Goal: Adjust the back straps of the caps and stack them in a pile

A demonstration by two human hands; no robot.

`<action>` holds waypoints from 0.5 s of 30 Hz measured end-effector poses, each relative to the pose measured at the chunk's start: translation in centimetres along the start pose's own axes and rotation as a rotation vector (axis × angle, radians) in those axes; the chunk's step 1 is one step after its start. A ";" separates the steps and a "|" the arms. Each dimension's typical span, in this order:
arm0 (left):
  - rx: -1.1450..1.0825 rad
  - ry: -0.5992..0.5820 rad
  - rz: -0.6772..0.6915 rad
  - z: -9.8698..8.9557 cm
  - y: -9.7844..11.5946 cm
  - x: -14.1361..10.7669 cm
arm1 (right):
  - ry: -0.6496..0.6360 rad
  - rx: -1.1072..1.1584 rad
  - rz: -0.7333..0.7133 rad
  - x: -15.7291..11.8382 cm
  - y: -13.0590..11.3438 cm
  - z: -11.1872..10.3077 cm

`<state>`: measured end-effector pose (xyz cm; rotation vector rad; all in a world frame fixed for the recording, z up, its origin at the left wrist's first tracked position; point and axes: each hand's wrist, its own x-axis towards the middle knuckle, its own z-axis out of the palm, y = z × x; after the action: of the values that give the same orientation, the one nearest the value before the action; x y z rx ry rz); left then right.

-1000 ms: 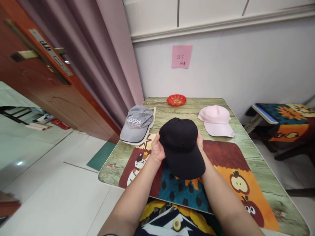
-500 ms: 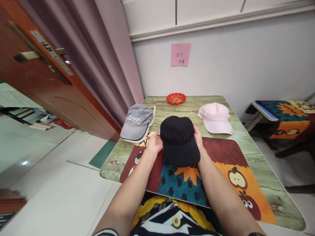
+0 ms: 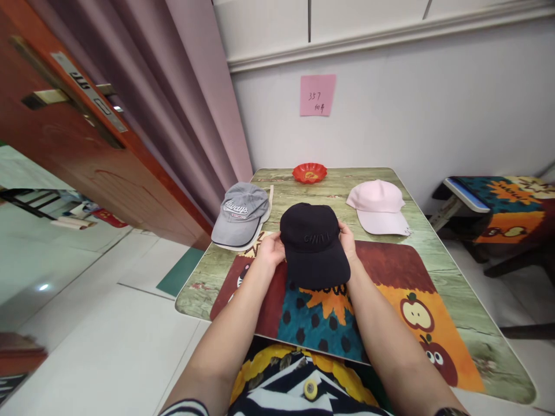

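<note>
A black baseball cap (image 3: 314,240) with dark raised lettering is held over the colourful placemat (image 3: 390,266), its brim toward me. My left hand (image 3: 272,249) grips its left edge, with the fingertips partly hidden behind the cap. On the opposite side, my right hand (image 3: 347,241) has hold of the right edge; the cap covers some of its fingers. Left of my hands lies a grey cap (image 3: 240,211) with white lettering, over something cream-coloured. A pale pink cap (image 3: 378,205) rests to the right, brim forward.
A red scalloped dish (image 3: 309,173) stands at the back of the wood-patterned table (image 3: 333,199). Behind it, a pink note (image 3: 318,95) is stuck on the wall. A wooden door (image 3: 130,162) and curtain stand left; another patterned surface (image 3: 511,202) is at right.
The black cap has shifted slightly left and its brim has tipped up a little. My left fingers have drawn in closer against its edge. The other caps stay put.
</note>
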<state>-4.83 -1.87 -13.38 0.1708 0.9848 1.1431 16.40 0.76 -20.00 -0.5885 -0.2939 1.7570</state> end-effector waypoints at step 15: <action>0.541 -0.220 0.783 8.0 6.1 -4.0 | -0.121 -0.014 -0.443 -1.6 -2.5 2.8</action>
<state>-3.44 0.39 -2.85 1.1739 1.0359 1.4837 17.32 0.17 -16.06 -0.3908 -0.4826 1.3637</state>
